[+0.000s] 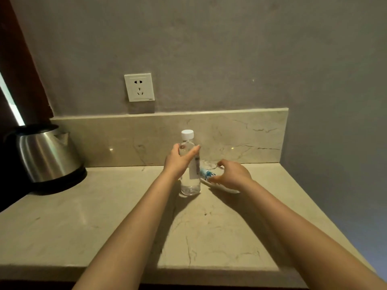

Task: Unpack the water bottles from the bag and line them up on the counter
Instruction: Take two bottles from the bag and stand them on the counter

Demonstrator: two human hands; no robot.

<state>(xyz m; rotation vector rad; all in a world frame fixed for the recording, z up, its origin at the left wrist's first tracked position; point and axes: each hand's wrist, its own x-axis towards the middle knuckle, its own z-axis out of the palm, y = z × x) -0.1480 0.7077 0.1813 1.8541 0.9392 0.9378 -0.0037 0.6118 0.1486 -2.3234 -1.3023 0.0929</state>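
This looks like a small kitchenette or tea corner of a home or guest room. A beige marble-veined stone counter (104, 216) with a matching low backsplash (240, 135) carries a rounded stainless-steel electric kettle (46, 155) on a black base, below a white plastic wall socket (139, 87) set in a grey plastered wall (230, 49).

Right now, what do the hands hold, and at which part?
Left hand grips the water bottle at its upper body, below the cap. Right hand holds the white bag at its edge.
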